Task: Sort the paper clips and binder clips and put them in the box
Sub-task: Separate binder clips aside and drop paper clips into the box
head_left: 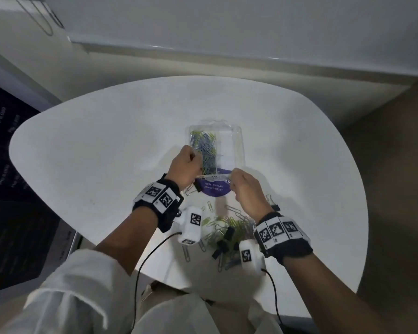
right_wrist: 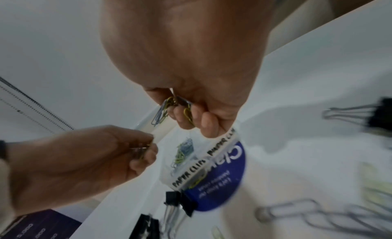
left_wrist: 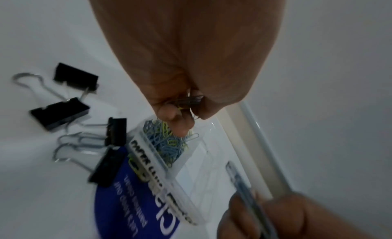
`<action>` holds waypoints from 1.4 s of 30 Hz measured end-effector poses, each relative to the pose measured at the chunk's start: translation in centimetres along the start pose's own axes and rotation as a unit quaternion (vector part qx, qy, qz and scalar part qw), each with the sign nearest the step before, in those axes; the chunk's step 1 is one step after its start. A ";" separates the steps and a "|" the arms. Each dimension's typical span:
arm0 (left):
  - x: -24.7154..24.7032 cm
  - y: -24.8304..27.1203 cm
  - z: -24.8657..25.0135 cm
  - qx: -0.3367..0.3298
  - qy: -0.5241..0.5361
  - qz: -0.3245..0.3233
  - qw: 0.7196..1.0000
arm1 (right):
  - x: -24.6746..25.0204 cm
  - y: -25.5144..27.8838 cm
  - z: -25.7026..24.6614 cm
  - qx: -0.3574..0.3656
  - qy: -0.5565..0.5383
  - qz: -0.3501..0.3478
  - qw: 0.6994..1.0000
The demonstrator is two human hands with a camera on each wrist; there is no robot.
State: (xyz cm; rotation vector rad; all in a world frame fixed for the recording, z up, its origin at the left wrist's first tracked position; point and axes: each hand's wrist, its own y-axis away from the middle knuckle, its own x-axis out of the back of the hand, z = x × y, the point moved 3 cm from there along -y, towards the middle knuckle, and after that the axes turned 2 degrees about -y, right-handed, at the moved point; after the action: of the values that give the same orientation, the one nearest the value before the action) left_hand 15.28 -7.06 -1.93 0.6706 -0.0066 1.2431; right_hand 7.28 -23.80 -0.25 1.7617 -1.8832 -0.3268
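A clear two-compartment box (head_left: 237, 145) labelled "PAPER CLIPS" (left_wrist: 148, 168) stands mid-table. Blue and green paper clips (head_left: 206, 148) fill its left compartment; the right one looks bare. My left hand (head_left: 191, 162) hovers over the left compartment, fingers curled round a few clips (left_wrist: 186, 101). At the box's front edge, my right hand (head_left: 234, 182) grips a bunch of blue and yellow-green clips (right_wrist: 169, 108). A loose pile of paper clips (head_left: 229, 227) mixed with black binder clips (head_left: 223, 239) lies near me, under my wrists.
A round blue sticker (head_left: 214, 189) with white text lies under the box's front edge. More black binder clips (left_wrist: 61, 98) sit left of the box. The white table (head_left: 94, 141) is rounded; a wall runs behind it and a dark panel (head_left: 7, 165) stands at the left.
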 end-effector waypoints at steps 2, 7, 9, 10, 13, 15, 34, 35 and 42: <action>0.3 -1.5 0.5 0.006 -0.056 0.024 0.998 | -0.9 -1.9 -1.8 0.018 -0.002 0.016 1.000; 0.6 -1.9 1.5 0.007 -0.112 0.063 0.992 | -3.5 -6.4 -4.1 0.007 0.038 0.032 0.999; 1.1 -1.0 1.5 -0.006 -0.102 0.083 0.991 | -4.4 -7.7 -4.2 -0.012 0.050 0.025 0.998; 1.4 -0.4 1.3 -0.019 -0.099 0.092 0.991 | -4.9 -8.3 -3.9 -0.028 0.040 0.015 0.999; 2.2 0.9 -0.1 -0.050 -0.097 0.109 0.988 | -5.6 -8.8 -3.1 -0.063 -0.018 -0.006 0.998; 2.5 1.8 -1.3 -0.051 -0.101 0.113 0.987 | -5.4 -8.4 -2.8 -0.067 -0.030 -0.010 0.997; -9.7 11.6 -7.7 -0.210 -0.418 -0.197 0.862 | 3.6 4.5 8.7 0.033 0.283 -0.154 0.946; -9.9 11.6 -7.8 -0.199 -0.409 -0.190 0.870 | 3.2 4.8 9.1 0.049 0.298 -0.151 0.941; -10.1 12.5 -7.7 -0.186 -0.362 -0.157 0.900 | 0.4 4.9 10.3 0.085 0.346 -0.100 0.929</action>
State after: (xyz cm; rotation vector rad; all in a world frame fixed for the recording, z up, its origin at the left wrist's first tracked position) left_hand -1.75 -10.27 -5.95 0.7282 -0.7131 0.5979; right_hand -2.34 -25.48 -6.11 1.8554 -1.2544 0.3653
